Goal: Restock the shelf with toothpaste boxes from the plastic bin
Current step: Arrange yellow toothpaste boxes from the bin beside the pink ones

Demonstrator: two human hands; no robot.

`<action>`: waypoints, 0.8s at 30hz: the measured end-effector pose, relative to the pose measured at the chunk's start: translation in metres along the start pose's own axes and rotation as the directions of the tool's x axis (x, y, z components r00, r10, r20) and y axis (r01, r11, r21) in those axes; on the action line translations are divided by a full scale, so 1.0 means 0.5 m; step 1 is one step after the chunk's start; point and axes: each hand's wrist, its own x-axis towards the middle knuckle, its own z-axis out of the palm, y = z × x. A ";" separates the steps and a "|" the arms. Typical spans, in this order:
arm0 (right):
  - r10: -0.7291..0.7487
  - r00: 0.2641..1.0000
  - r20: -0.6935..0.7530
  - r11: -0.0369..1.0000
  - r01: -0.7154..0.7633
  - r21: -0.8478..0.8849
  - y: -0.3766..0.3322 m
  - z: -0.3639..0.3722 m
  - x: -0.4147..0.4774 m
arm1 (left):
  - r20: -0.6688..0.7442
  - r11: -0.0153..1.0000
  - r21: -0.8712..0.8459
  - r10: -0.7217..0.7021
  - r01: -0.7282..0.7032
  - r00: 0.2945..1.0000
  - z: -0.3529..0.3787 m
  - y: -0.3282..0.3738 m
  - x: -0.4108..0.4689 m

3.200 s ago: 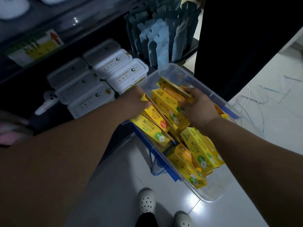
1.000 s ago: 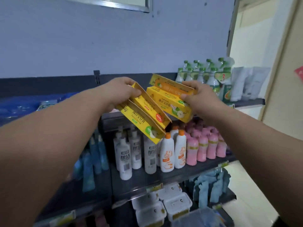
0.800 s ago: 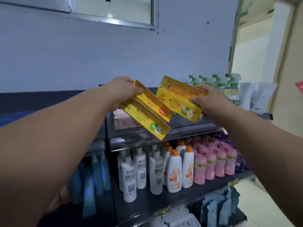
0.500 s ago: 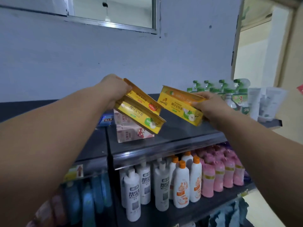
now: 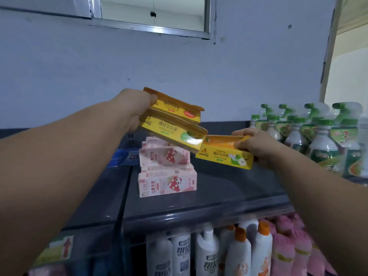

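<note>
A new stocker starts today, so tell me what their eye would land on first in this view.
The bright yellow toothpaste boxes stand out first: two gripped in the left hand at centre, tilted above the top shelf, and at least one more yellow box held lower in the right hand. Below them a stack of pink boxes sits on that shelf, with green-capped spray bottles crowded at its right end.

A pale blue-grey wall [image 5: 179,62] takes up most of what I can see, scuffed and dotted with a few small dark marks. High up is a window [image 5: 153,10] in a metal frame, its pane dull and grey. Past an upright frame edge [image 5: 328,56] on the right, a cream wall [image 5: 350,72] looks brighter. Below stands a dark shelf [image 5: 229,196], its top board faintly glossy in the dim light.
</note>
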 end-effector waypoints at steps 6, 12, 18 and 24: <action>0.071 0.992 0.106 0.997 -0.069 -0.021 0.030 0.024 0.134 | -0.071 0.998 -0.061 -0.013 0.009 0.997 0.051 -0.001 0.067; 0.209 0.960 0.186 0.977 -0.211 -0.009 0.078 0.033 0.241 | -0.090 0.998 -0.054 -0.032 0.028 0.995 0.078 -0.004 0.107; 0.203 0.955 0.217 0.973 -0.173 -0.153 0.105 0.059 0.299 | -0.105 0.998 -0.039 -0.048 0.044 0.993 0.104 -0.011 0.140; 0.205 0.968 0.144 0.939 -0.153 -0.307 0.114 0.067 0.324 | -0.099 0.996 0.016 -0.087 0.089 0.991 0.126 -0.024 0.163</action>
